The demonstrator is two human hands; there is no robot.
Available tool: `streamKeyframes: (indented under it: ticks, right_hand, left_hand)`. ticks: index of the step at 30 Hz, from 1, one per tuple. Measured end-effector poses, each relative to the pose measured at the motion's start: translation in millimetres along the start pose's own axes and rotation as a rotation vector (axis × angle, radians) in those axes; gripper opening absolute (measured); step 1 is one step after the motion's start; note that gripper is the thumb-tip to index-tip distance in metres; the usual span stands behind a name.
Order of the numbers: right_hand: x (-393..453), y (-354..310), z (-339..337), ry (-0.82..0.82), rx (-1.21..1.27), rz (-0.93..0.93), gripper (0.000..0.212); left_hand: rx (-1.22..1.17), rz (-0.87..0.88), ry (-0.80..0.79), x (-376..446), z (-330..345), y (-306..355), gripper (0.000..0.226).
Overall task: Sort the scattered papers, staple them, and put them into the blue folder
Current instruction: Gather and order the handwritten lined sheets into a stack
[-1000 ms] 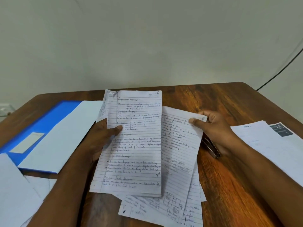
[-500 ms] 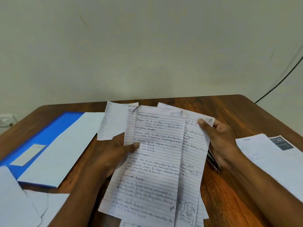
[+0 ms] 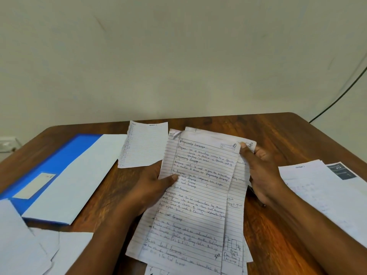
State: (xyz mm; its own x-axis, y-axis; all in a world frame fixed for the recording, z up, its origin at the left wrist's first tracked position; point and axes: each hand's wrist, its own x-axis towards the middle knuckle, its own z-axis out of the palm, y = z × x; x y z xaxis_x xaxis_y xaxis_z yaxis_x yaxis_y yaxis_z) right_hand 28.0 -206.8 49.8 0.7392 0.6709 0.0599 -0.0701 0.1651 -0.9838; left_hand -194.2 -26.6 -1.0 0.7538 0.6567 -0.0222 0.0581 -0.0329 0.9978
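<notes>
Fanning unevenly, lined handwritten papers (image 3: 196, 195) sit between both hands' grip.

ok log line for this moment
step: sorting | both hands: left hand, right hand hold handwritten pages | blue folder: left, open

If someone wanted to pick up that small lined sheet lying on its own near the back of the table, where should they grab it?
Probably by its far edge, coming from the back of the table. The small lined sheet lies flat on the table, so fingers must slide under an edge. Its near corner sits close to the left hand and the handwritten pages, while the far edge has bare wood around it.
</notes>
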Motion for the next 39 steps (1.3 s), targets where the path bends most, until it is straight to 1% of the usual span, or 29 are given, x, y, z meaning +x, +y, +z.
streamKeyframes:
  ticks: [6, 14, 17, 21, 25, 26, 28, 32, 34, 39]
  right_hand:
    - [-3, 1, 3, -0.019, -0.048, 0.028, 0.031]
    - [-10, 1, 8, -0.067, -0.026, 0.068, 0.040]
    - [-12, 1, 8, -0.086, -0.014, 0.050, 0.054]
    - [-14, 1, 7, -0.167, -0.007, 0.046, 0.078]
    - [-15, -4, 8, -0.218, 0.047, 0.085, 0.086]
    - [-15, -4, 8, -0.233, 0.058, 0.089, 0.086]
    - [-15, -5, 9, -0.246, 0.056, 0.071, 0.077]
    - [-12, 2, 9, -0.127, -0.057, -0.002, 0.046]
    - [-12, 5, 8, -0.092, -0.120, -0.019, 0.035]
    - [-9, 8, 5, -0.056, -0.298, -0.061, 0.029]
  left_hand:
    - [0.089, 0.036, 0.000, -1, 6, 1, 0.038]
    - [0.103, 0.084, 0.050, -4, 17, 4, 0.029]
    - [0.079, 0.088, 0.064, -5, 23, 2, 0.035]
    - [0.130, 0.118, 0.090, -4, 29, -2, 0.028]
    - [0.146, 0.107, 0.128, -3, 31, -3, 0.026]
    - [0.134, 0.106, 0.138, -3, 31, -2, 0.024]
    - [0.090, 0.097, 0.164, -3, 32, -2, 0.022]
    - [0.013, 0.083, 0.199, -4, 33, 2, 0.020]
    - [0.010, 0.095, 0.218, -6, 34, 5, 0.020]
    - [-0.020, 0.084, 0.294, -8, 32, 9, 0.016]
